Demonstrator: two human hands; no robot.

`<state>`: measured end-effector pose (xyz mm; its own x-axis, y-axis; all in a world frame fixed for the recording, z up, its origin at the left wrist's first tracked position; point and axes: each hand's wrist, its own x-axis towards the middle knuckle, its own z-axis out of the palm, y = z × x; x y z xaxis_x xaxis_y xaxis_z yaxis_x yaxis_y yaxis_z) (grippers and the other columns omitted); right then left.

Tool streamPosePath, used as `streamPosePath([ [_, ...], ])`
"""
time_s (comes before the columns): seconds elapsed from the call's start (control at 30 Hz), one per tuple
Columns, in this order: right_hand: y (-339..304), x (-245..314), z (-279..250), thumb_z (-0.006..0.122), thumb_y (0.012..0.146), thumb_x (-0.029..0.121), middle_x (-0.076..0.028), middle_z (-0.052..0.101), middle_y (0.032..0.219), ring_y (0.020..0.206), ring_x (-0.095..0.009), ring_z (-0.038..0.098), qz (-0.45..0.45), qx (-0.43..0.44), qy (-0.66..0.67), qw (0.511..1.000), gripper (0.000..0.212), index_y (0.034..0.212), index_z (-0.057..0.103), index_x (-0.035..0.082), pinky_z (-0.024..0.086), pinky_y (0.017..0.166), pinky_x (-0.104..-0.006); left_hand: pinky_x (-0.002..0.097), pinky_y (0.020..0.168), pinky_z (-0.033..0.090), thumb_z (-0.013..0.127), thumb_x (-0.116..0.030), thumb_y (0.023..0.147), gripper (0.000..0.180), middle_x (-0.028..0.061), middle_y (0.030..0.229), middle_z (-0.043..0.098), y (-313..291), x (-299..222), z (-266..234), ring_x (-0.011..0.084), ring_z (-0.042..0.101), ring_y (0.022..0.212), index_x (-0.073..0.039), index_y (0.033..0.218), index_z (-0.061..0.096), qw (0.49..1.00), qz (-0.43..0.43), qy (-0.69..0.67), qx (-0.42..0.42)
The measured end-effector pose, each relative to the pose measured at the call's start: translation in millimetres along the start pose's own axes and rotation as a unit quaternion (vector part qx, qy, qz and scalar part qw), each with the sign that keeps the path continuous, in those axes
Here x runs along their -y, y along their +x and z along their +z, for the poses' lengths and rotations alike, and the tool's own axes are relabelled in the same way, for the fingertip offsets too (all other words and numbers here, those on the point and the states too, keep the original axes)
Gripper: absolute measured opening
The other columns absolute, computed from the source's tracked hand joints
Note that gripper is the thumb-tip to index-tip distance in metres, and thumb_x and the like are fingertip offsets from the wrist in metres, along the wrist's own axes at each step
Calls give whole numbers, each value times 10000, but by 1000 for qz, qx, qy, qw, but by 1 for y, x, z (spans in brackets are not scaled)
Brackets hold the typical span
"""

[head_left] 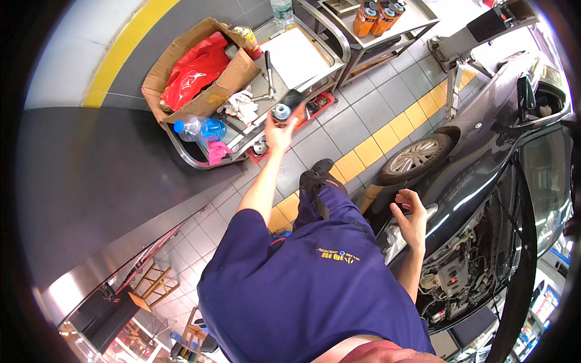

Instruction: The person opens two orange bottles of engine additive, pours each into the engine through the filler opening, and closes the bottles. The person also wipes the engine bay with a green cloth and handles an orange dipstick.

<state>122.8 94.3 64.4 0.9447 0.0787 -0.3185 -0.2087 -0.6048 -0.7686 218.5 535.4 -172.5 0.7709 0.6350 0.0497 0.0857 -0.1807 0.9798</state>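
Note:
My left hand (279,134) is closed around a dark can with a grey cap (282,111), slightly blurred, with some orange showing by my fingers. It is above the near edge of a metal cart (203,162). White gloves (241,107) and a ratchet wrench (270,77) lie on the cart just beyond. My right hand (412,216) is empty, its thumb apart and fingers loosely bent. It hovers beside the front of a dark car (469,172), close to the headlight and front wheel (417,158).
On the cart are a cardboard box (239,74) with red plastic, a bottle of blue liquid (212,129), a pink cloth (218,152), a spray can (247,41) and white paper (295,57). Orange cans (365,20) stand on a second cart. The car's hood is raised over its engine bay (457,278).

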Motion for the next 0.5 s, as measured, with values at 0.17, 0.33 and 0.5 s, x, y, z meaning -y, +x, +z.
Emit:
streamPosePath([
  [0.17,22,16,2,875,996,107,-110,824,1206,1179,-230,780,36,-17,-11,999,410,1371,730,26,589,1053,-408,396,1036,585,1021,-239,874,748,159,1264,799,46,65,-55,234,758,1180,-11,1449,600,993,7,72,-88],
  [0.33,35,21,10,870,1001,111,-128,827,1177,1141,-244,789,38,-2,-19,999,392,1356,734,13,605,1050,-416,382,1096,562,1010,-130,882,720,136,1359,778,77,92,-86,224,733,1249,-8,1460,599,998,-19,17,-52],
  [0.5,45,19,13,874,995,119,-151,826,1175,1131,-256,792,21,18,-39,999,405,1355,728,1,612,1042,-419,393,1105,561,1018,-202,875,754,127,1373,783,111,110,-84,237,744,1254,-30,1477,599,999,-16,22,-22],
])
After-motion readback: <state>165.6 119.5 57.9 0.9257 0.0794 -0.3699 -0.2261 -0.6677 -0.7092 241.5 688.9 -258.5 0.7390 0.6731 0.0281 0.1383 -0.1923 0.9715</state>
